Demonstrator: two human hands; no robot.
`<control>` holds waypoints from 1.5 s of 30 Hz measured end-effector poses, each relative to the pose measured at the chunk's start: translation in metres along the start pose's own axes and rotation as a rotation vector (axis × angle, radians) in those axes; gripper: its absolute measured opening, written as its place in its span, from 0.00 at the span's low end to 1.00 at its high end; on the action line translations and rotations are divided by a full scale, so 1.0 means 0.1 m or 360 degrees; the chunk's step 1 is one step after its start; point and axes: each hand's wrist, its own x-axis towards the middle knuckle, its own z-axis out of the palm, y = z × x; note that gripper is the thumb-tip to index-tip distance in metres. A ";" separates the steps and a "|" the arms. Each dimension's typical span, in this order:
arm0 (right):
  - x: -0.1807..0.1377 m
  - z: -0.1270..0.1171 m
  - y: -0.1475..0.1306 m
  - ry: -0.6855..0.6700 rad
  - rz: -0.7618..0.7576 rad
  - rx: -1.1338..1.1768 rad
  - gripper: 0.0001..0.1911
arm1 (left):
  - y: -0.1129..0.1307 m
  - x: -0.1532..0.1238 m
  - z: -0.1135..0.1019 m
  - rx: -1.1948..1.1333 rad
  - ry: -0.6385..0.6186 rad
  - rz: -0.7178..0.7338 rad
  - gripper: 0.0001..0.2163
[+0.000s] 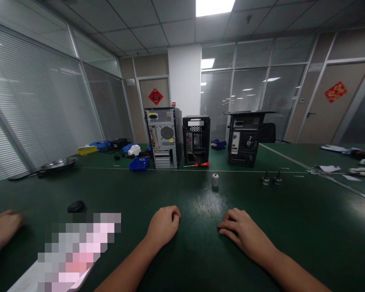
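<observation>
My left hand (164,224) rests on the dark green table (292,227) with its fingers curled into a loose fist, holding nothing. My right hand (241,232) lies palm down a little to the right, fingers bent against the surface, also with nothing in it. Beyond them stands a small silver cylinder (215,179). Further back are three computer cases seen from the rear: a grey one (163,137), a small black one (196,139) and another black one (245,138). A red-handled screwdriver (198,164) lies in front of the middle case.
Another person's hand (1,229) rests at the far left, near a black oval object (76,206). A metal pan (56,164), a blue bin (139,164), a yellow tray (86,150), two small metal parts (271,178) and papers with tools (349,164) lie about the table.
</observation>
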 end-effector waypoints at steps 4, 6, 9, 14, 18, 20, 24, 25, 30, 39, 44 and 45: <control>0.02 -0.03 -0.02 -0.0060 0.0064 0.0016 0.13 | -0.01 0.01 0.02 0.0001 -0.0005 -0.0003 0.12; 0.02 -0.02 -0.02 -0.0081 0.0122 0.0074 0.13 | -0.01 0.01 0.02 -0.0010 -0.0005 0.0004 0.12; 0.01 -0.02 0.01 -0.0087 0.0161 0.0171 0.17 | -0.02 0.01 0.02 -0.0014 -0.0008 0.0000 0.12; -0.12 -0.05 0.14 -0.0010 0.0098 0.0340 0.29 | -0.04 0.02 0.04 -0.0010 -0.0012 0.0013 0.11; -0.18 -0.06 0.23 -0.0030 -0.0003 0.0454 0.23 | -0.07 0.03 0.06 -0.0024 -0.0002 0.0043 0.12; -0.16 -0.05 0.24 -0.0022 -0.0002 0.0484 0.19 | -0.06 0.03 0.06 -0.0025 -0.0015 0.0037 0.12; -0.10 -0.03 0.19 0.0041 -0.0006 0.0483 0.14 | -0.03 0.03 0.04 -0.0007 -0.0030 0.0009 0.12; -0.08 -0.02 0.17 0.0059 0.0007 0.0490 0.13 | -0.03 0.03 0.04 -0.0007 -0.0030 0.0013 0.12; -0.01 0.00 0.13 0.0080 0.0139 0.0547 0.08 | -0.06 0.04 0.06 -0.0007 -0.0006 0.0056 0.12; 0.16 0.07 -0.02 -0.0032 0.0140 0.0306 0.16 | -0.10 0.08 0.14 0.0046 0.0031 0.0052 0.11; 0.16 0.04 -0.07 -0.0036 0.0182 0.0248 0.09 | -0.17 0.10 0.20 0.0035 0.0058 0.0076 0.11; 0.16 0.03 -0.08 -0.0036 0.0183 0.0242 0.09 | -0.17 0.10 0.20 0.0033 0.0054 0.0078 0.11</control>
